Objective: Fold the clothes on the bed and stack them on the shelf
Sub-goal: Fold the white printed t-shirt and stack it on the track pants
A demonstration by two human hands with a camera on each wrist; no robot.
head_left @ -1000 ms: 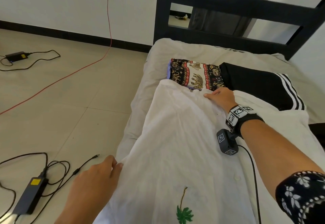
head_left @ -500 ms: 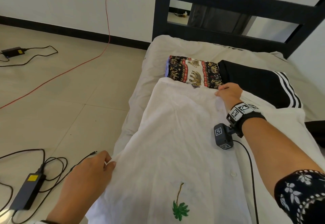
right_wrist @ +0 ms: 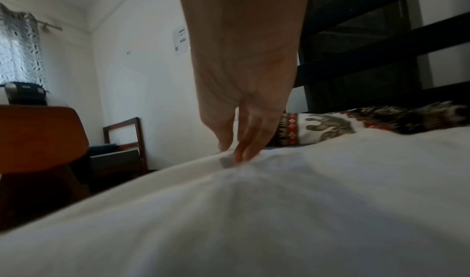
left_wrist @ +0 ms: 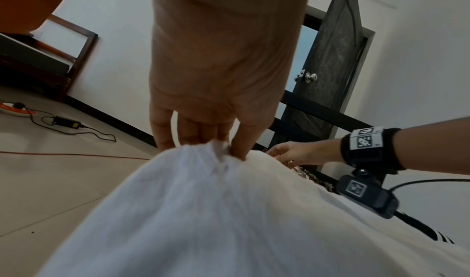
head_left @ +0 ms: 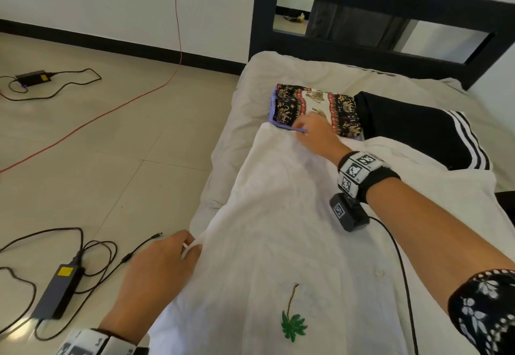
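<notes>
A white shirt (head_left: 278,229) with a green palm embroidery lies spread on the bed (head_left: 250,98). My left hand (head_left: 191,247) pinches the shirt's left edge near the mattress side; the left wrist view shows the fingers bunching the white fabric (left_wrist: 229,211) at my left hand (left_wrist: 223,150). My right hand (head_left: 299,129) reaches to the shirt's far edge, where its thumb and fingertips pinch the cloth (right_wrist: 279,211), as my right hand (right_wrist: 230,154) shows. Just beyond lie a folded elephant-print cloth (head_left: 317,106) and a folded black garment with white stripes (head_left: 418,129).
A black bed frame (head_left: 390,0) closes the far end. On the tiled floor to the left lie a power adapter with cables (head_left: 58,287), a second adapter (head_left: 30,77) and a red cable (head_left: 111,109). An orange chair (right_wrist: 38,140) stands beside the bed.
My right hand has slid left along the shirt's far edge and now pinches it in front of the elephant-print cloth. My left hand stays at the left edge, gathering the fabric.
</notes>
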